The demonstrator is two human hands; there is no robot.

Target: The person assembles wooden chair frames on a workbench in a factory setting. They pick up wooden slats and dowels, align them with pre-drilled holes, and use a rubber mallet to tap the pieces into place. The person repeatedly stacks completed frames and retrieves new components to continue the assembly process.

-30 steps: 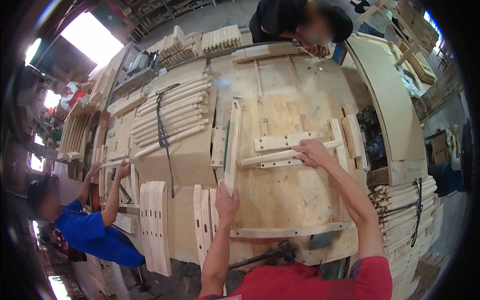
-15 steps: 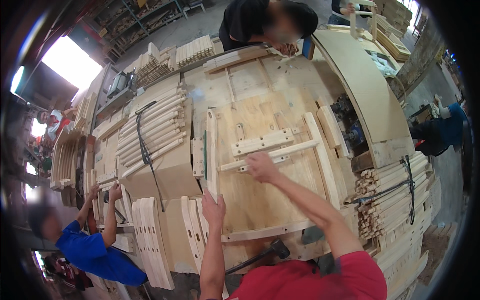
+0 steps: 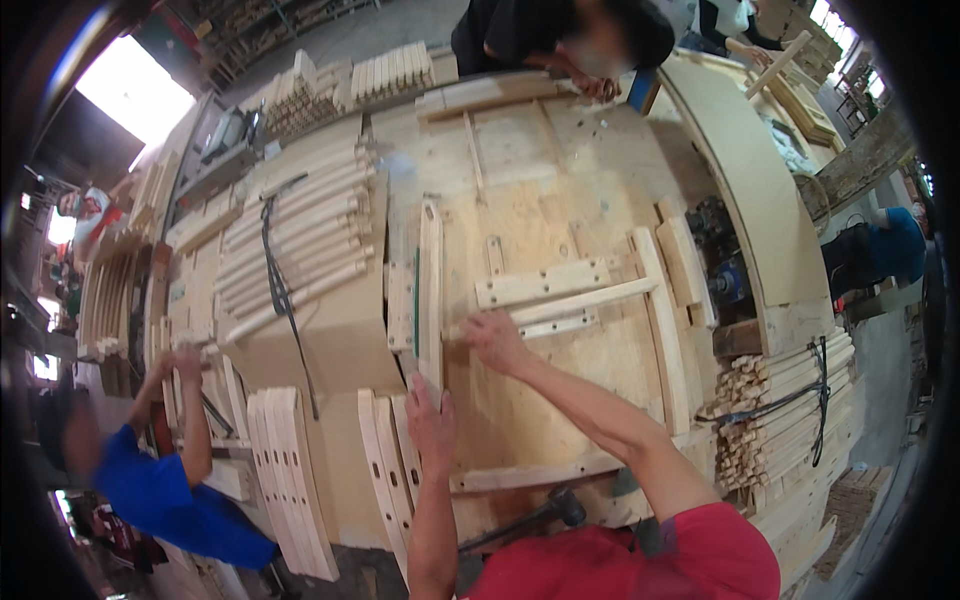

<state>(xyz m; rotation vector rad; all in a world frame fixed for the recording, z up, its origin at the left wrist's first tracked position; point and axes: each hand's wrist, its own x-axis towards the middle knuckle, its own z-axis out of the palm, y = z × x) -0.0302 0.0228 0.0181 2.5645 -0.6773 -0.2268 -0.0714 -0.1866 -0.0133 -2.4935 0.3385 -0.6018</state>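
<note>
My left hand point(image 3: 431, 418) is closed round the near end of a long pale wooden post point(image 3: 430, 285), which lies lengthwise on the board. Closed at the left end of a wooden rail point(image 3: 585, 300) is my right hand point(image 3: 495, 342), its fingers partly hiding that end near the post. At its other end the rail meets a second post point(image 3: 660, 330) on the right. Behind the rail sits a wooden block with dark holes point(image 3: 543, 282), and a thinner drilled strip point(image 3: 560, 325) lies just in front of it.
A curved wooden bar point(image 3: 540, 473) runs along the board's front, with a black mallet point(image 3: 565, 508) nearer me. Slotted slats point(image 3: 385, 440) lie at left. Strapped spindles point(image 3: 295, 240) and bundled sticks point(image 3: 770, 390) flank the board. Co-workers stand left point(image 3: 180, 490) and far point(image 3: 520, 40).
My right hand has slid left along the rail to its end by the left post. My left hand stays at the post's near end. The whole view has shifted slightly.
</note>
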